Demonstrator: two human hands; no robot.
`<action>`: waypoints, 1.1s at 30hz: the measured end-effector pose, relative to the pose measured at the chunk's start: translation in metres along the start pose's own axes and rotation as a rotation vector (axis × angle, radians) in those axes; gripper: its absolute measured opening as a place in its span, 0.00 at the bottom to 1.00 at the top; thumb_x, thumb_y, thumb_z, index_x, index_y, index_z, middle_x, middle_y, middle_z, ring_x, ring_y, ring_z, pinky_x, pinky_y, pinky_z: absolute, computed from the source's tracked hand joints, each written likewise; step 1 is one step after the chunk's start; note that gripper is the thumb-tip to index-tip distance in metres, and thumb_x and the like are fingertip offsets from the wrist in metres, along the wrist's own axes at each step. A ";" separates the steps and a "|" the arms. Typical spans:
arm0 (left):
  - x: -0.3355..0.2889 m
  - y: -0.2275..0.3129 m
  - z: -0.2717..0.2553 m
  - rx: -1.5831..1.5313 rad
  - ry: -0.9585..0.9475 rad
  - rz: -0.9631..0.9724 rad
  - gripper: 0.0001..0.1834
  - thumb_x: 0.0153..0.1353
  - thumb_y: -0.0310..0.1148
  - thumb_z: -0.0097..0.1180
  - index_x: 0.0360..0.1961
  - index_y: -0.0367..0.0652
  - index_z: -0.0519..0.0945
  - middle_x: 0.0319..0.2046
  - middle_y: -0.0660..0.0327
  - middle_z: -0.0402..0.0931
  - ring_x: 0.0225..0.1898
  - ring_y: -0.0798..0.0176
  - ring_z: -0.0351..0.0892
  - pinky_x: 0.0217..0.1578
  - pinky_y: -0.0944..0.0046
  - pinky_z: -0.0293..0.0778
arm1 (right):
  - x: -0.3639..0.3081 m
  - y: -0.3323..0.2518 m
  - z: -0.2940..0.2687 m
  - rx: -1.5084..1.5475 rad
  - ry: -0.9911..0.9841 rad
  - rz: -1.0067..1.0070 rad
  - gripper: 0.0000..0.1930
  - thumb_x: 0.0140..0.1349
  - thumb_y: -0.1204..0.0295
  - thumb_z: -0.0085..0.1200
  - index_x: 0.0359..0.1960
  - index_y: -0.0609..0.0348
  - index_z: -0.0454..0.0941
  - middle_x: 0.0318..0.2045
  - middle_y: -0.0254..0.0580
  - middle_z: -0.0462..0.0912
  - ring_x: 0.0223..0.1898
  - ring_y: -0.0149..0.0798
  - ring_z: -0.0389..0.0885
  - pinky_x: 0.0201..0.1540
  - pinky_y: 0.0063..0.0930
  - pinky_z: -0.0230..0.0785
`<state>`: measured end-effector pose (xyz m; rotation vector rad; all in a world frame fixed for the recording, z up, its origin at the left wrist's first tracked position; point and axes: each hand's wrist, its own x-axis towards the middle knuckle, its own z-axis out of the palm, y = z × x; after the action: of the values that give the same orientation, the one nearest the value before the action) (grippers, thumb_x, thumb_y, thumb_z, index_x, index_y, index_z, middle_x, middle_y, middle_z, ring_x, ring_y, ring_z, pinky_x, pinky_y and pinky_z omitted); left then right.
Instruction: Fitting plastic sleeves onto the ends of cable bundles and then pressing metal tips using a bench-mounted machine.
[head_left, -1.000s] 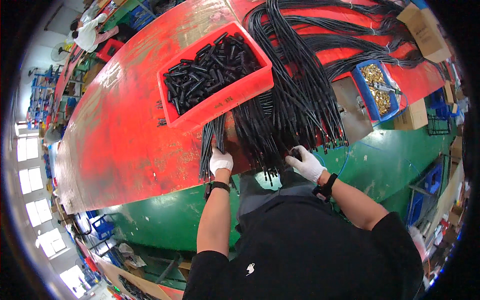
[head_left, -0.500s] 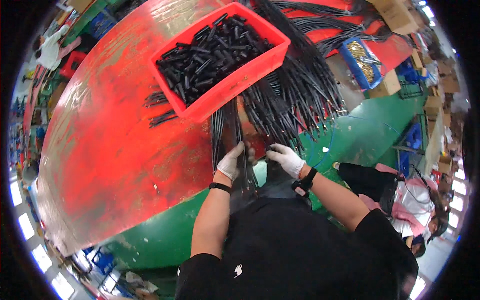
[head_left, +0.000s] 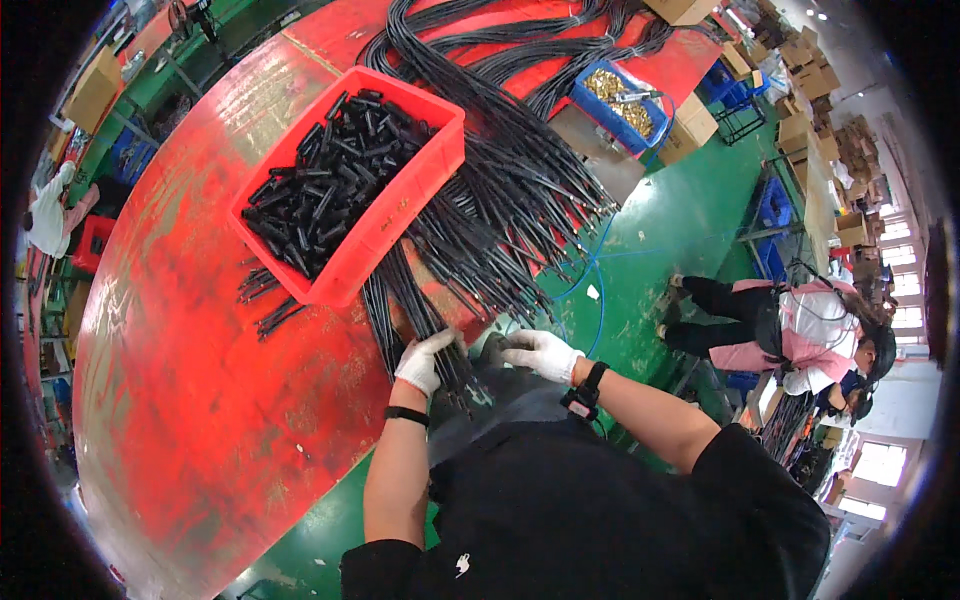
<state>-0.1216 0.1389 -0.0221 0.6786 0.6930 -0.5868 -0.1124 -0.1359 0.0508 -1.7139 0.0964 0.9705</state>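
Observation:
My left hand (head_left: 422,362), in a white glove, is closed round a bundle of black cables (head_left: 424,318) at the table's near edge. Their loose ends stick out below it toward my body. To its right, my gloved right hand (head_left: 546,356) has its fingers drawn together at a small dark piece (head_left: 492,349), too blurred to name. A red plastic bin (head_left: 398,222) full of short black sleeves (head_left: 335,180) stands beyond the hands, over part of the cables. More black cables (head_left: 500,225) lie spread to its right, their tips at the table edge.
The red table (head_left: 190,400) is worn and stretches left and away. At the far right a blue tray (head_left: 622,128) holds brass-coloured fittings beside a cardboard box (head_left: 690,130). Another person (head_left: 790,325) is on the green floor (head_left: 650,330) at right, near blue crates (head_left: 770,220).
The whole view has shifted, so bin and cables appear farther left and lower. The left hand still grips cables, whose ends now fan out below it. The right hand stays near them.

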 end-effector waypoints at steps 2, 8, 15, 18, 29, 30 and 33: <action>0.003 -0.006 -0.003 0.114 0.001 0.079 0.12 0.65 0.30 0.68 0.48 0.39 0.85 0.40 0.57 0.87 0.40 0.54 0.87 0.43 0.52 0.83 | -0.009 0.012 0.002 -0.127 -0.008 -0.068 0.26 0.71 0.61 0.65 0.64 0.67 0.79 0.53 0.44 0.88 0.55 0.38 0.85 0.62 0.34 0.75; 0.008 -0.014 0.005 0.026 0.024 0.015 0.11 0.67 0.30 0.65 0.48 0.39 0.84 0.36 0.59 0.83 0.35 0.57 0.84 0.38 0.53 0.83 | -0.024 0.029 0.001 -0.124 -0.107 -0.108 0.27 0.68 0.63 0.68 0.66 0.59 0.80 0.55 0.46 0.89 0.56 0.38 0.85 0.62 0.34 0.75; 0.010 -0.019 0.021 0.018 0.091 0.087 0.10 0.67 0.28 0.65 0.46 0.36 0.83 0.34 0.56 0.83 0.32 0.55 0.84 0.37 0.54 0.83 | -0.031 0.032 -0.018 -0.456 -0.124 -0.057 0.27 0.65 0.59 0.66 0.65 0.55 0.82 0.58 0.52 0.88 0.59 0.50 0.86 0.65 0.38 0.74; 0.013 -0.021 0.023 0.057 0.123 0.112 0.10 0.66 0.27 0.65 0.46 0.36 0.83 0.34 0.56 0.83 0.31 0.55 0.85 0.36 0.54 0.83 | -0.033 0.036 -0.021 -0.441 -0.186 -0.066 0.28 0.64 0.59 0.66 0.64 0.55 0.83 0.59 0.53 0.87 0.60 0.51 0.85 0.66 0.39 0.74; 0.009 -0.012 0.027 0.034 0.113 0.044 0.11 0.64 0.27 0.69 0.47 0.37 0.85 0.36 0.56 0.86 0.32 0.56 0.85 0.35 0.55 0.84 | 0.010 0.014 0.011 -0.271 -0.099 -0.026 0.28 0.68 0.59 0.65 0.64 0.63 0.82 0.52 0.52 0.90 0.51 0.42 0.87 0.57 0.35 0.77; 0.006 -0.010 0.027 0.041 0.119 0.041 0.11 0.64 0.27 0.69 0.47 0.38 0.85 0.36 0.56 0.86 0.33 0.56 0.85 0.35 0.55 0.84 | 0.023 0.015 0.018 -0.280 -0.068 -0.099 0.27 0.69 0.59 0.65 0.64 0.64 0.82 0.51 0.51 0.90 0.49 0.40 0.88 0.56 0.34 0.77; 0.006 -0.013 0.012 0.129 0.165 0.149 0.15 0.66 0.31 0.70 0.52 0.39 0.85 0.41 0.59 0.87 0.36 0.61 0.85 0.39 0.59 0.82 | 0.072 -0.002 0.036 -0.198 0.008 -0.084 0.27 0.67 0.58 0.65 0.61 0.67 0.83 0.52 0.56 0.90 0.52 0.47 0.89 0.58 0.37 0.78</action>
<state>-0.1221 0.1202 -0.0242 0.8981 0.7550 -0.4440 -0.0829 -0.0768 0.0044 -1.8871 -0.0684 0.9356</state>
